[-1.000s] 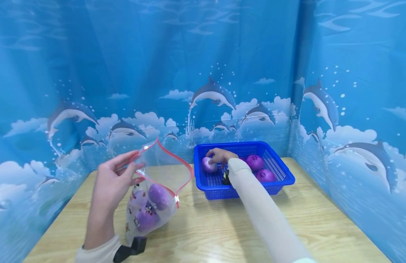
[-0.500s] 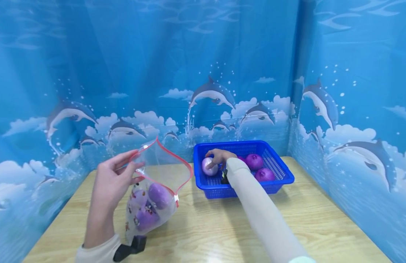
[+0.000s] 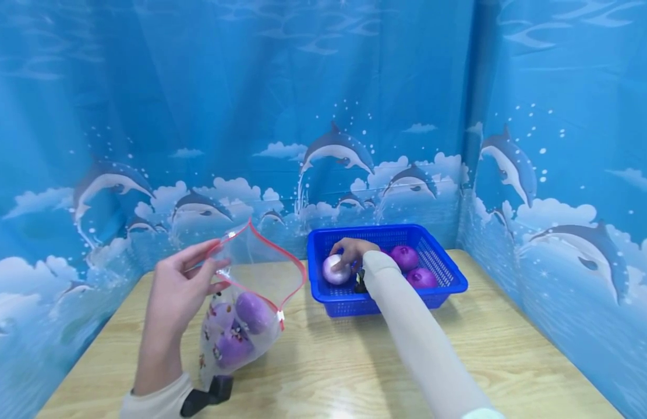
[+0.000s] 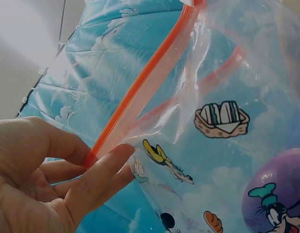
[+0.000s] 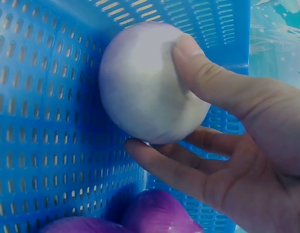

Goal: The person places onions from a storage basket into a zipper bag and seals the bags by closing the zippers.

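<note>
My left hand [image 3: 184,291] pinches the edge of a clear zip bag [image 4: 203,160] with an orange-red zip strip and cartoon prints. The bag's mouth gapes, and several purple onions [image 3: 254,312] lie in its lower part. Inside the blue basket [image 3: 349,306], at its left end, my right hand [image 3: 352,251] holds a pale purple-white onion [image 5: 145,87]. In the right wrist view the thumb presses its upper side and the fingers curl beneath. More purple onions [image 3: 422,278] lie in the basket's right part, partly hidden by the hand and sleeve.
The basket and bag are on a light wooden table [image 3: 323,361]. A blue curtain [image 3: 239,105] with dolphins and clouds stands behind the table and along its sides.
The pale onion in my right hand has turned to show more of its whitish side and shifted slightly within the basket. My left hand and the bag have hardly moved.
</note>
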Action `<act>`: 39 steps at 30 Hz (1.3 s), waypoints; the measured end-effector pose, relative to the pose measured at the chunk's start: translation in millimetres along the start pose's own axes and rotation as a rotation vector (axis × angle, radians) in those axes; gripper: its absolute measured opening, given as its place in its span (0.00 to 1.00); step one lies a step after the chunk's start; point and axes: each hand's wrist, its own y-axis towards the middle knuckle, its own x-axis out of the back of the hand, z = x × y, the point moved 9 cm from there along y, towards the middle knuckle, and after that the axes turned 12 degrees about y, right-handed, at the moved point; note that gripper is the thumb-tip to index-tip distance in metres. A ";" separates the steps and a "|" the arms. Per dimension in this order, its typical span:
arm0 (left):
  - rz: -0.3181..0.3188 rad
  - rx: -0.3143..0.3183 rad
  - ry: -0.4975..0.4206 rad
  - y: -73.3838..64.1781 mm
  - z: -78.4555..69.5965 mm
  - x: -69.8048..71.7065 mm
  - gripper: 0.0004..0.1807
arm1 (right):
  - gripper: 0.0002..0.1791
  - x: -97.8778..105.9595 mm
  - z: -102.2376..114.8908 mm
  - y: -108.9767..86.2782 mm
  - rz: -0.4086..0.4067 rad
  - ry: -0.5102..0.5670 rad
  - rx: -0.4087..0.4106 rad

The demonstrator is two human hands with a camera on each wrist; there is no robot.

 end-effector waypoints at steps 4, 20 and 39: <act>0.005 0.000 0.000 0.2 0.3 -0.6 0.24 | 0.26 3.2 -2.1 -0.2 0.001 -0.033 -0.012; 0.053 0.001 -0.010 3.4 0.6 -10.4 0.25 | 0.29 24.5 25.3 -33.8 0.025 -0.065 0.071; 0.086 0.014 -0.050 7.7 3.7 -18.3 0.27 | 0.33 39.3 89.5 -71.3 0.105 -0.228 0.241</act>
